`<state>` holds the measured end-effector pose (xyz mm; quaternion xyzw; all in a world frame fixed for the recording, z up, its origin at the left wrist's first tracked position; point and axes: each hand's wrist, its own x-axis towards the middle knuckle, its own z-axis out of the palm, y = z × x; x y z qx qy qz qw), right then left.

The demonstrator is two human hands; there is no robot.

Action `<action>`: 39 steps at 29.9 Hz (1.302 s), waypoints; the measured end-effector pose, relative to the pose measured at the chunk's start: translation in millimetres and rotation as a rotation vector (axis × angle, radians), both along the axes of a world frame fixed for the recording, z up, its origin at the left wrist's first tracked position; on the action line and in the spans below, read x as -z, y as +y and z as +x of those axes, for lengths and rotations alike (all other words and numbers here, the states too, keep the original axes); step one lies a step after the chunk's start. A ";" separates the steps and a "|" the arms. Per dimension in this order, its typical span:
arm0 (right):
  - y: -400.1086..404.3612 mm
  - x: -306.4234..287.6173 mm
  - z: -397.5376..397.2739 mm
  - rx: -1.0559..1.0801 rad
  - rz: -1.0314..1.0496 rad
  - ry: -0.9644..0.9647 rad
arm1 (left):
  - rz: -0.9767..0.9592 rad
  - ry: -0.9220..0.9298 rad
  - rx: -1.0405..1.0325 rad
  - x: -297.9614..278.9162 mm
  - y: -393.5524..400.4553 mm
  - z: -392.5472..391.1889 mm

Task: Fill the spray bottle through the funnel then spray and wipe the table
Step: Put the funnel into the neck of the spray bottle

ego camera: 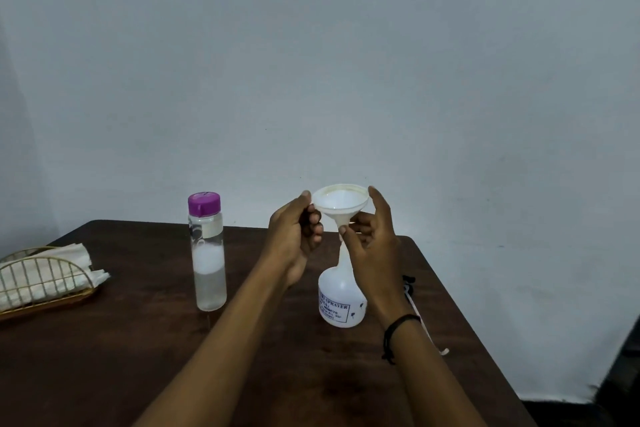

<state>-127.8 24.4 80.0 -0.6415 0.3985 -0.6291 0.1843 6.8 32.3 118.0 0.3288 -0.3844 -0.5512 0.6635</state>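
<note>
A white funnel (339, 200) is held in the air above the white spray bottle (341, 298), which stands on the dark wooden table (138, 357) with no spray head on it. My left hand (294, 236) pinches the funnel's rim on the left. My right hand (372, 236) holds the rim on the right and pinches the stem with its thumb. The stem's tip and the bottle's neck are partly hidden behind my right hand. A clear water bottle (207, 260) with a purple cap stands to the left, roughly half full.
A gold wire holder with white napkins (41, 277) sits at the table's left edge. The spray head with its white tube (415, 308) lies on the table behind my right wrist. A pale wall rises behind the table; the right edge drops to a dark floor.
</note>
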 end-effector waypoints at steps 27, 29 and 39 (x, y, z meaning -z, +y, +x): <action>-28.1 15.8 -13.5 -0.021 0.082 -0.150 | 0.022 -0.015 0.021 -1.2 -18.0 -24.6; -28.2 15.9 -13.6 -0.021 0.086 -0.149 | 0.025 -0.007 0.021 -3.4 -16.9 -25.2; -32.5 21.4 -18.4 0.005 0.069 -0.135 | 0.041 0.008 0.040 -2.2 -17.1 -30.4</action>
